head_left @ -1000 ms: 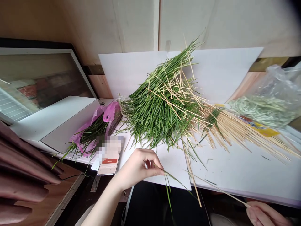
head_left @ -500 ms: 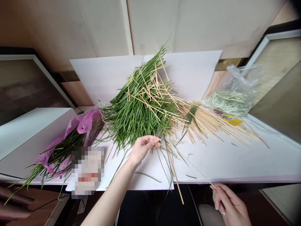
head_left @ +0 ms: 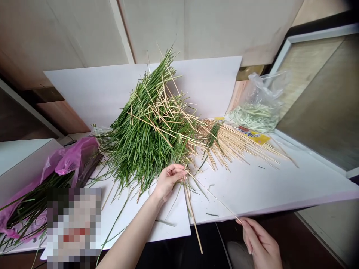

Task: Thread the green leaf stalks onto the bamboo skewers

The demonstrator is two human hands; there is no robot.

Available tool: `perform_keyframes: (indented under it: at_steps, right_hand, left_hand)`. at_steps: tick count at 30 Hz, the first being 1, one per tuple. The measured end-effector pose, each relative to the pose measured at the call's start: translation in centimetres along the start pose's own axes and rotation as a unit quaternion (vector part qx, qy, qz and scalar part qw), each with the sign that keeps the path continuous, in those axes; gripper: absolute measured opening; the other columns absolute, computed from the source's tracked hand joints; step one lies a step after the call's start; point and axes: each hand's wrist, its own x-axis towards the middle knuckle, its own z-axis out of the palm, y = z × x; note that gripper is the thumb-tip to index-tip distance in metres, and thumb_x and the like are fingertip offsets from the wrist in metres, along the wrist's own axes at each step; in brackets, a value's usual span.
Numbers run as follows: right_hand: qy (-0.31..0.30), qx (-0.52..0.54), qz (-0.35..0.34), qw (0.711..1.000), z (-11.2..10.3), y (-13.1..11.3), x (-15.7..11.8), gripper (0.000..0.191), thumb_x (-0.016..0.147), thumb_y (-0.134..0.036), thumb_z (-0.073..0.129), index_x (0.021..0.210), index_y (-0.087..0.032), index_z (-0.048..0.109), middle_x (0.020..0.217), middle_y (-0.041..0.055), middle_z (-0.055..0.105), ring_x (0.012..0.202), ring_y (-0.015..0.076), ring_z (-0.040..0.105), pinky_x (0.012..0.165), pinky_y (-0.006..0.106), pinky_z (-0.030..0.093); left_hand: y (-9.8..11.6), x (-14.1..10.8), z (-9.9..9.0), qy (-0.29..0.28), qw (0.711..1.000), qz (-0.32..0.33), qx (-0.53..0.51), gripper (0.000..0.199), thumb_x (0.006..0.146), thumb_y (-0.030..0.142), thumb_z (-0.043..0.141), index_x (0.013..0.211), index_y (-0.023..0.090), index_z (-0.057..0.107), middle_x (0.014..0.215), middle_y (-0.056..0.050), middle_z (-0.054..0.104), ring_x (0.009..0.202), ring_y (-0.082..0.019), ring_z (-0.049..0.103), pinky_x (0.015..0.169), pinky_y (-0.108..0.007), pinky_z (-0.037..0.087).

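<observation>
Two hands are counted: my right fingers [head_left: 243,224] are pinching one thin bamboo skewer [head_left: 214,197], and my left hand [head_left: 169,179] is curling at its far end, grip hard to make out. One green grass-and-skewer heap [head_left: 148,130] is lying on the white tabletop [head_left: 266,186], its inner stalks hidden.

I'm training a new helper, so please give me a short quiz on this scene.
1. True or false: the right hand pinches a thin wooden stick.
2. Which hand is closer to the green grass heap? A) left hand B) right hand
3. Fill in the colour: the plastic bag left of the heap is ____.

Key: 1 true; 2 A; 3 pink.
</observation>
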Motion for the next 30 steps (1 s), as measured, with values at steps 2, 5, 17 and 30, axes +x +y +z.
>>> perform_keyframes:
  at_steps: [2, 5, 17, 30]
  right_hand:
    - [0.004, 0.005, 0.003, 1.0, -0.05, -0.2, -0.02, 0.034, 0.088, -0.052, 0.077, 0.102, -0.021, 0.078, 0.051, -0.0093, 0.039, 0.049, 0.0109, 0.04, 0.093, 0.037, 0.05]
    - [0.013, 0.019, 0.015, 1.0, -0.25, -0.21, 0.0, 0.036, 0.085, -0.052, 0.08, 0.103, -0.021, 0.079, 0.052, -0.0078, 0.041, 0.048, 0.011, 0.04, 0.073, 0.031, 0.054]
    - [0.036, 0.027, 0.051, 0.998, -0.58, -0.14, -0.16, 0.038, 0.081, -0.052, 0.084, 0.104, -0.022, 0.08, 0.083, 0.0046, 0.071, 0.047, 0.0084, 0.038, 0.038, 0.022, 0.033]
    - [0.023, 0.015, 0.038, 0.999, -0.63, -0.44, -0.19, 0.033, 0.086, -0.049, 0.081, 0.106, -0.023, 0.079, 0.081, 0.0025, 0.069, 0.049, 0.0082, 0.036, 0.038, 0.022, 0.031]
  left_hand:
    - [-0.03, -0.09, -0.1, 0.004, 1.0, 0.013, 0.016, 0.034, 0.062, 0.023, 0.093, 0.086, 0.01, 0.073, 0.076, -0.003, 0.072, 0.064, -0.009, 0.064, 0.063, -0.019, 0.05]
    - [0.05, -0.25, -0.13, 0.013, 0.998, 0.03, 0.048, 0.03, 0.065, 0.025, 0.091, 0.085, 0.01, 0.075, 0.079, -0.004, 0.073, 0.064, -0.009, 0.064, 0.064, -0.021, 0.05]
    - [-0.15, -0.31, 0.1, 0.014, 0.997, 0.031, 0.069, 0.031, 0.065, 0.029, 0.091, 0.086, 0.01, 0.078, 0.075, -0.006, 0.075, 0.063, -0.013, 0.066, 0.065, -0.026, 0.054]
    - [-0.04, -0.52, 0.26, 0.01, 0.996, 0.036, 0.08, 0.028, 0.066, 0.029, 0.09, 0.084, 0.011, 0.079, 0.068, -0.005, 0.073, 0.06, -0.012, 0.064, 0.066, -0.026, 0.054]
